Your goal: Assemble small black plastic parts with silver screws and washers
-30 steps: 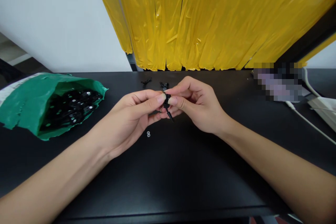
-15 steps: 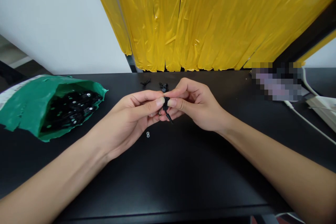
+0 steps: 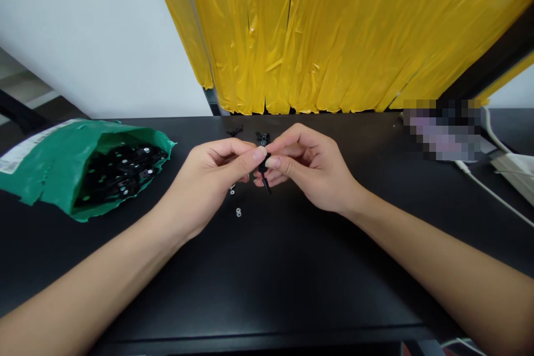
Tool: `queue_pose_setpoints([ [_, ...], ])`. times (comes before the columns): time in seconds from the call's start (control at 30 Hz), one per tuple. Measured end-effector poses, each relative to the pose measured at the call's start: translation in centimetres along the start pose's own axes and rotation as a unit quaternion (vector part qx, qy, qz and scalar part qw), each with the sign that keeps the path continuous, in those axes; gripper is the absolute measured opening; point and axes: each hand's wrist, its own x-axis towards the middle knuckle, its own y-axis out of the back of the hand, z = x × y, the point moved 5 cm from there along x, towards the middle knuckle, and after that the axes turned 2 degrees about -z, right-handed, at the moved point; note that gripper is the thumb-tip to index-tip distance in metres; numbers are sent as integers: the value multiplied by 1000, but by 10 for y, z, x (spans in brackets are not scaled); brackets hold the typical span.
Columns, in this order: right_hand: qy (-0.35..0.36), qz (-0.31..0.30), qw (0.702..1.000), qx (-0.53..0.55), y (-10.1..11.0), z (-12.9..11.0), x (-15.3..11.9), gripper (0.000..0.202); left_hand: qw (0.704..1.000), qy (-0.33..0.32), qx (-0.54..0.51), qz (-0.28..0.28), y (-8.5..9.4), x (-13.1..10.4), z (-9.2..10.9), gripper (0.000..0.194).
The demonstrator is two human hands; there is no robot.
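Note:
Over the middle of the black table, my left hand (image 3: 221, 169) and my right hand (image 3: 311, 164) both pinch a small black part (image 3: 266, 182) between thumbs and fingers. Its lower end sticks out below the fingertips, while the fingers cover most of the rest. Just beyond the fingertips are more small black pieces (image 3: 262, 137); whether they join the held part I cannot tell. Another thin black piece (image 3: 235, 131) lies farther back on the table. Small pale rings (image 3: 238, 212) lie below my left hand, with a few more (image 3: 232, 191) close to its fingers.
On the left, an open green bag (image 3: 54, 178) holds several black parts. The black table (image 3: 267, 278) runs up to yellow plastic sheeting (image 3: 334, 33) at the back. A blurred-out object (image 3: 444, 130), a white cable (image 3: 496, 193) and a white box (image 3: 517, 175) are at the right.
My left hand has shifted slightly up and its thumb now sits higher on the black part. More small pale rings show beneath its fingers. The view has moved a little.

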Motion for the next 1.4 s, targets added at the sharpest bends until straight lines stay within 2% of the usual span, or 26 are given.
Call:
queue_pose_setpoints([
  [0.13,1,-3,1000,-12,0,-1,-1,21,1000,9,-16,-3,0,0,0,14],
  [0.33,-4,-4,1000,0,2,-2,0,18,993,58,-102,-33,-4,-1,-5,9],
  [0.57,-35,3,999,-1,1,0,0,28,987,93,-128,-44,-3,0,-9,10],
  [0.83,-9,-8,1000,5,5,-5,2,19,983,103,-142,-59,-3,-2,-11,11],
  [0.9,-8,-2,1000,6,5,-6,2,18,983,91,-148,-59,-2,0,-8,15],
  [0.97,-9,5,1000,3,5,-6,2,20,991,57,-119,-35,2,2,-2,20],
  [1.07,11,4,1000,-19,4,-6,1,19,999,-31,8,11,8,2,10,12],
  [1.13,38,1,997,-60,3,-6,-1,16,992,-80,96,17,8,0,16,7],
  [1.2,67,-5,992,-109,2,-7,-2,14,982,-110,151,14,8,-2,19,10],
  [1.3,89,-13,983,-159,2,-7,-4,22,969,-150,198,11,7,-6,20,7],
  [1.4,91,0,975,-200,3,-8,-5,31,958,-175,225,7,6,-8,21,17],
])
